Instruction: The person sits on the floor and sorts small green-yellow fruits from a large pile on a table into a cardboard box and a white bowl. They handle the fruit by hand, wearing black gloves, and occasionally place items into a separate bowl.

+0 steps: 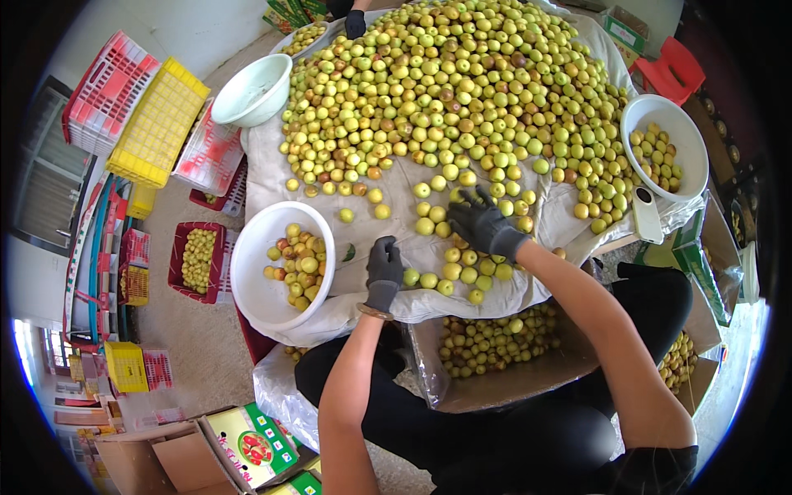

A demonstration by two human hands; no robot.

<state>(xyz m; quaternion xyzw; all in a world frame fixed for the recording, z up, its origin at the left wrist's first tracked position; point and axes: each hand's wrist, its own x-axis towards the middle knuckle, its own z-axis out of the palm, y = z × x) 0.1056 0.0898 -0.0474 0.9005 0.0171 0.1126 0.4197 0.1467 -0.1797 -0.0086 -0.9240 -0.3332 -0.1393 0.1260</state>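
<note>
A big heap of yellow-green jujubes (462,91), some with brown patches, covers most of a cloth-topped table (268,169). My right hand (483,224), in a dark glove, reaches over loose jujubes at the heap's near edge, fingers spread and touching some. Also gloved, my left hand (384,274) is closed just above the cloth, between the white basin and a small group of jujubes (468,268); anything inside its fingers is hidden. To its left, the white basin (247,272) holds some jujubes. Below the table edge, an open cardboard box (487,400) by my lap contains many jujubes.
Another white basin (691,157) with jujubes stands at the right, beside a pale phone (647,216). A pale green basin (247,95) sits far left. A co-worker's gloved hand (355,24) shows at the far edge. Crates (157,124) and cartons (252,445) stand on the left floor.
</note>
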